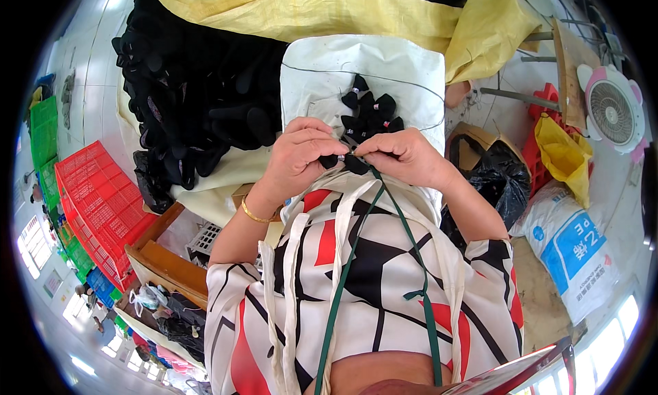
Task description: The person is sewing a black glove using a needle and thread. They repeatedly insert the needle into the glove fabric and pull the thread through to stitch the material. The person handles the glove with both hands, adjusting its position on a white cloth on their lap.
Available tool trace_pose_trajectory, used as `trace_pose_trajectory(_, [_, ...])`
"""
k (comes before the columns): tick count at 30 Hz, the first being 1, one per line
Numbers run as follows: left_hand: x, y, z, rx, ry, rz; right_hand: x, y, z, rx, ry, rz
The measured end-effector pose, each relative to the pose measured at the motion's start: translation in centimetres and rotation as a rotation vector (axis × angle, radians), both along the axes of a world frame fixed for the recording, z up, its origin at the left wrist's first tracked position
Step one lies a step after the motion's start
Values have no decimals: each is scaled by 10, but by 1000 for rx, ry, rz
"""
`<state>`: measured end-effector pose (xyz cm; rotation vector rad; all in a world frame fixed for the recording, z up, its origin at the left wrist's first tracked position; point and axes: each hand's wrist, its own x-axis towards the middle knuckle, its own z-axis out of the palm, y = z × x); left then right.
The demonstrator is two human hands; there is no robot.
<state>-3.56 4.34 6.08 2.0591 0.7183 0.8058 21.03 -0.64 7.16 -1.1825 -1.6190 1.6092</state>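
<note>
Close in front of my body, both hands meet over a small bow-shaped black cloth bundle with a pale band at its middle. The fingers of my left hand are closed on its left side. From the other side my right hand pinches it near the middle, thumb against forefinger. Just beyond the fingertips, several similar black bundles lie heaped on a white cloth-covered surface. Some of them carry small pale bands. My fingers partly hide the held bundle.
To the left spreads a large pile of black cloth pieces. Yellow woven sheeting lies along the far side. A red crate and wooden drawer stand left. On the right are a black-lined carton, a fan and a white sack.
</note>
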Motion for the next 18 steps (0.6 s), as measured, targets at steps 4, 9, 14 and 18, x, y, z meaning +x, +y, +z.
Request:
trace_pose_trajectory(4, [0, -2, 1, -18, 6, 17, 0, 0, 1, 12, 31, 5])
trace_pose_trajectory(9, [1, -6, 2, -75, -5, 27, -3, -1, -4, -9, 73, 15])
trace_pose_trajectory(14, [2, -11, 1, -184, -58, 37, -10, -10, -10, -100, 150, 1])
trace_pose_trajectory(18, [3, -18, -3, -294, -111, 57, -17, -19, -16, -181, 187, -30])
